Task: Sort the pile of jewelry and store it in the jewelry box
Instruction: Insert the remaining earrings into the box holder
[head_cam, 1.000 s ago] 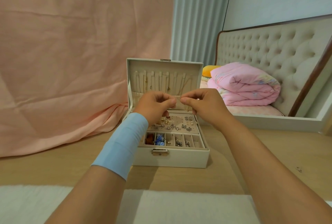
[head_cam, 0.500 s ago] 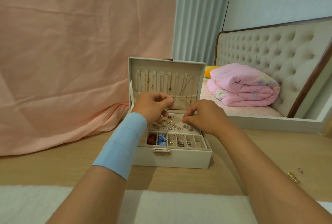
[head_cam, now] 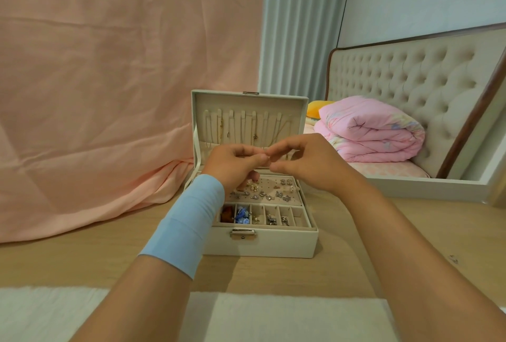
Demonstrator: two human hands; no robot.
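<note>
the light wooden surface (head_cam: 82, 259) carried the open cream jewelry box (head_cam: 273, 245), a fuzzy white mat (head_cam: 273, 317) along its near edge, and a pink cloth (head_cam: 82, 215) spilling onto its left.

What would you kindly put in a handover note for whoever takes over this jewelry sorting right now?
Left grip: fingers curled, above the jewelry box; its fingertips meet those of the right grip. I cannot tell whether either pinches a piece.
The box is open on the table, lid upright.
Done: necklaces hang in the lid, earrings sit on the panel, small pieces lie in several front compartments.
Left: the pile is out of view, so the remainder cannot be judged; the lid is not yet closed.
</note>
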